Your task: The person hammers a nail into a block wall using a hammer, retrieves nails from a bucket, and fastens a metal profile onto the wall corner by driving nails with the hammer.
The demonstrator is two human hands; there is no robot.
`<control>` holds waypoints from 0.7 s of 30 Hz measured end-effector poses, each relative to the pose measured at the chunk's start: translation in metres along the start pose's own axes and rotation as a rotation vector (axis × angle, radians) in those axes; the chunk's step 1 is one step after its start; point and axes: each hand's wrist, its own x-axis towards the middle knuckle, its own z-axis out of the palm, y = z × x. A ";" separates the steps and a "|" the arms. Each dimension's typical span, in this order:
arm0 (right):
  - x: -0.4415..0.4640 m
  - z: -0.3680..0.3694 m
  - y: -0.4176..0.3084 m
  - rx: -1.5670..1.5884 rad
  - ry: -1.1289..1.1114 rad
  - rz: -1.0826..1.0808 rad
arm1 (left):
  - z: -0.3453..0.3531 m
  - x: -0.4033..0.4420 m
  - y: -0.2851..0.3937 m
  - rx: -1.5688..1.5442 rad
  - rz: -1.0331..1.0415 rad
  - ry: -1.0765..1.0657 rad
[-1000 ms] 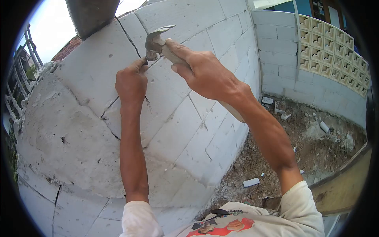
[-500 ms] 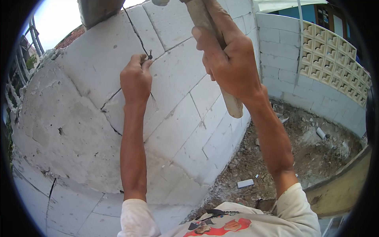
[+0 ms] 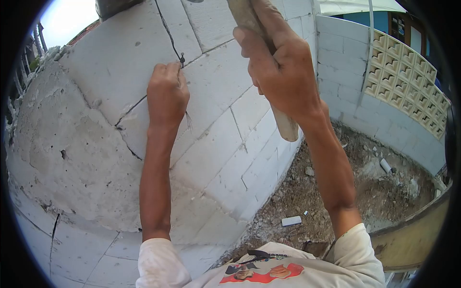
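Observation:
My left hand (image 3: 167,93) is closed against the white block wall (image 3: 211,96), its fingertips just below a nail (image 3: 182,55). Dark string (image 3: 166,33) comes down to the nail and is knotted around it; its loose ends (image 3: 188,121) hang out below my hand. The fingers seem pinched on this string, though the pinch itself is partly hidden. In my right hand (image 3: 285,77) is a hammer by its wooden handle (image 3: 285,126), raised in front of the wall. The hammer's head is almost wholly beyond the top edge of the view.
Rough mortar (image 3: 91,158) covers the wall at left. Below right lies rubble-strewn soil (image 3: 307,192) with a white block piece (image 3: 291,221). A wooden board (image 3: 408,240) stands at lower right. Cream ventilation blocks (image 3: 401,79) top the far wall (image 3: 343,62).
The view has shifted slightly. My left fingers have slipped a little below the nail, showing more of it and the knot. The hammer's head has risen further out of view; my right hand still grips it.

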 end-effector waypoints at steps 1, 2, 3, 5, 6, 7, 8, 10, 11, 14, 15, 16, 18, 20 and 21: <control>0.002 0.006 0.007 0.001 -0.002 -0.001 | 0.000 -0.002 0.003 0.040 -0.033 -0.019; 0.006 0.016 0.014 0.013 0.094 -0.153 | 0.001 -0.002 0.005 0.079 -0.067 -0.038; 0.002 0.022 0.016 0.039 0.144 -0.188 | 0.003 -0.004 0.004 0.077 -0.068 -0.039; -0.010 0.034 0.032 -0.040 0.070 -0.220 | 0.006 -0.010 0.004 0.118 -0.076 -0.043; -0.017 0.042 0.044 -0.143 -0.053 -0.227 | 0.006 -0.013 0.005 0.113 -0.079 -0.052; -0.025 0.042 0.055 -0.291 -0.248 -0.167 | 0.006 -0.014 0.005 0.101 -0.083 -0.054; -0.027 0.035 0.051 -0.294 -0.244 -0.159 | 0.005 -0.014 0.006 0.088 -0.080 -0.053; -0.013 0.019 0.035 -0.250 -0.270 -0.114 | 0.008 -0.013 0.006 0.077 -0.079 -0.025; -0.005 0.012 0.024 -0.233 -0.283 -0.102 | 0.007 -0.016 0.006 0.067 -0.081 -0.012; 0.011 0.011 0.007 0.145 0.016 -0.185 | 0.009 -0.017 0.006 0.057 -0.087 -0.002; 0.015 0.014 0.009 0.269 0.107 -0.266 | 0.009 -0.018 0.006 0.057 -0.089 -0.002; 0.009 0.016 0.006 0.189 0.116 -0.164 | 0.009 -0.017 0.005 0.068 -0.079 -0.003; -0.021 0.038 0.036 -0.088 -0.045 -0.157 | 0.006 -0.022 0.008 0.071 -0.071 -0.012; -0.021 0.027 0.038 -0.306 -0.388 0.056 | 0.005 -0.017 0.007 0.134 -0.102 -0.122; -0.014 0.022 0.034 -0.312 -0.405 0.072 | 0.006 -0.014 0.006 0.135 -0.098 -0.105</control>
